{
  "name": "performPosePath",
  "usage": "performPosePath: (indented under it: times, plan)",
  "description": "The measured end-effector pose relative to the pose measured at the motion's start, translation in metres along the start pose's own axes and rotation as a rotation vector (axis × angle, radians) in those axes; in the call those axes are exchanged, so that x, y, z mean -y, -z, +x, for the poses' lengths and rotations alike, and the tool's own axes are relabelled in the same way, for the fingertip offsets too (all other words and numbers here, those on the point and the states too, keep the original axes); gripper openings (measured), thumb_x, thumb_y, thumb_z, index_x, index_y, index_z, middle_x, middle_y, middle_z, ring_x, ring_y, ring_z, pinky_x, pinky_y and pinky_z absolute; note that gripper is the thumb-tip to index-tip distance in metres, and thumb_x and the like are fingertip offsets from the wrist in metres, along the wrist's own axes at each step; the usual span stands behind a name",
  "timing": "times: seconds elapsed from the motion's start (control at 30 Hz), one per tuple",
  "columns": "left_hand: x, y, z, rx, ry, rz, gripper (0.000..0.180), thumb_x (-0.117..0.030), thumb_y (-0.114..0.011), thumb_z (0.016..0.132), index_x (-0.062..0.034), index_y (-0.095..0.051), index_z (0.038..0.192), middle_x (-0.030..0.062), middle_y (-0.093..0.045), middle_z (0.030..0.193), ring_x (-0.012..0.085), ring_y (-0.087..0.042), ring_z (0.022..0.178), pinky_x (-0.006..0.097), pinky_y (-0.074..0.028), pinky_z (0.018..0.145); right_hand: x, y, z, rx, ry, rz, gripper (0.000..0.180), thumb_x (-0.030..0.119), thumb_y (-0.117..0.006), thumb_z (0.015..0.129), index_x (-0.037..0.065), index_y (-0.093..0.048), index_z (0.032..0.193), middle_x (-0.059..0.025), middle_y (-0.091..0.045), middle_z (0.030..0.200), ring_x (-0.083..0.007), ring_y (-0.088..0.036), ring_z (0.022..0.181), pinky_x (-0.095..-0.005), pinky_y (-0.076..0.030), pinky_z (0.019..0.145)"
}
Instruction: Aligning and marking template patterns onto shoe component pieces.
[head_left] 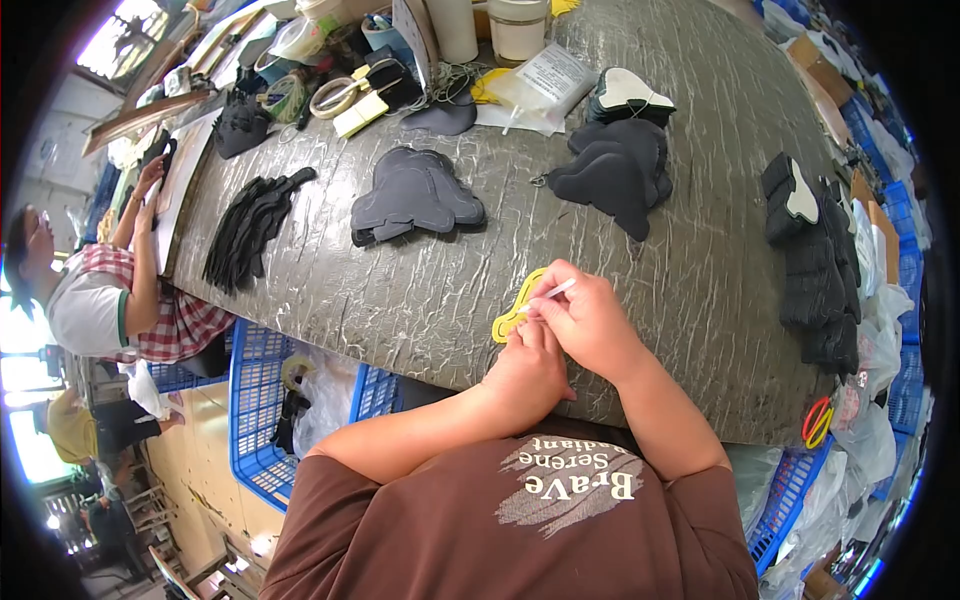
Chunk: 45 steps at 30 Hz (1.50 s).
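On the dark, wrinkled tabletop, a curved yellow template (507, 324) with slots cut through it lies in front of me. My left hand (530, 368) presses on its near end, fingers bent and close together. In my right hand (583, 312) a slim white marking pen (561, 289) is pinched, its tip down at the template. My fingers cover part of the template, and whether a dark piece lies under it I cannot tell. Beyond my hands are a stack of dark grey shaped pieces (415, 197) and another dark stack (618, 170).
Black strips (256, 225) lie to the left, black stacks (818, 270) at the right edge. Tape rolls, tubs and a plastic bag (545, 80) crowd the back. Red-and-yellow-handled scissors (817, 422) rest near right. A blue crate (262, 400) stands below; another person (110, 300) works at left.
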<state>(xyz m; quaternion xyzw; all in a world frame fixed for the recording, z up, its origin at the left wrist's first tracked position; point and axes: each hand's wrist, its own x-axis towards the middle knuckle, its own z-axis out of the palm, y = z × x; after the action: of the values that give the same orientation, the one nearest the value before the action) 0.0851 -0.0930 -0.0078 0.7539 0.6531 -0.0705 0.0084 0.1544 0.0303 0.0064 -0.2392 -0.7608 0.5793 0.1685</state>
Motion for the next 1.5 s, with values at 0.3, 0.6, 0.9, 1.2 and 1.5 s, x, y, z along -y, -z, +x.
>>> performPosePath:
  times: [0.3,0.6,0.9,1.2,1.5]
  plan:
    - [0.001,0.001,-0.002,0.025,-0.032,-0.007,0.078,-0.060,-0.058,0.079,0.0129,-0.063,0.104,0.0352,-0.058,0.110,0.0468,-0.057,0.104,0.044,-0.052,0.087,-0.010,-0.008,0.009,0.078,0.042,-0.096,0.007,-0.003,-0.063,0.081,-0.002,-0.060,0.086,-0.0110,-0.066,0.075,-0.0166,-0.066,0.069,-0.0295,-0.052,0.064]
    - [0.001,-0.001,-0.002,-0.017,-0.018,0.008,0.078,-0.059,-0.059,0.078,0.0131,-0.062,0.106,0.0272,-0.060,0.107,0.0338,-0.056,0.095,0.038,-0.053,0.079,-0.012,0.002,0.021,-0.023,0.074,-0.105,0.009,0.001,-0.063,0.082,0.000,-0.055,0.084,-0.0176,-0.063,0.073,-0.0318,-0.064,0.068,-0.0376,-0.049,0.062]
    - [0.003,0.004,-0.001,0.045,-0.027,-0.013,0.081,-0.059,-0.057,0.080,0.0139,-0.058,0.117,0.0307,-0.059,0.112,0.0354,-0.057,0.099,0.038,-0.052,0.083,-0.015,0.006,0.030,-0.104,0.106,-0.145,0.009,0.000,-0.062,0.083,-0.001,-0.053,0.083,-0.0176,-0.063,0.073,-0.0321,-0.063,0.066,-0.0381,-0.049,0.062]
    - [0.003,0.006,0.000,0.075,-0.018,-0.041,0.081,-0.059,-0.057,0.081,0.0134,-0.057,0.117,0.0313,-0.058,0.114,0.0365,-0.057,0.102,0.038,-0.052,0.086,-0.028,0.010,0.031,-0.221,0.099,-0.083,0.012,-0.003,-0.061,0.083,0.000,-0.050,0.084,-0.0163,-0.060,0.073,-0.0332,-0.061,0.067,-0.0390,-0.048,0.062]
    - [0.002,0.005,0.000,0.066,-0.020,-0.028,0.082,-0.059,-0.057,0.080,0.0134,-0.057,0.118,0.0316,-0.058,0.114,0.0362,-0.056,0.103,0.038,-0.052,0.085,-0.038,0.014,0.025,-0.310,0.132,-0.141,0.012,-0.003,-0.061,0.083,0.000,-0.049,0.085,-0.0167,-0.060,0.076,-0.0366,-0.060,0.072,-0.0404,-0.047,0.064]
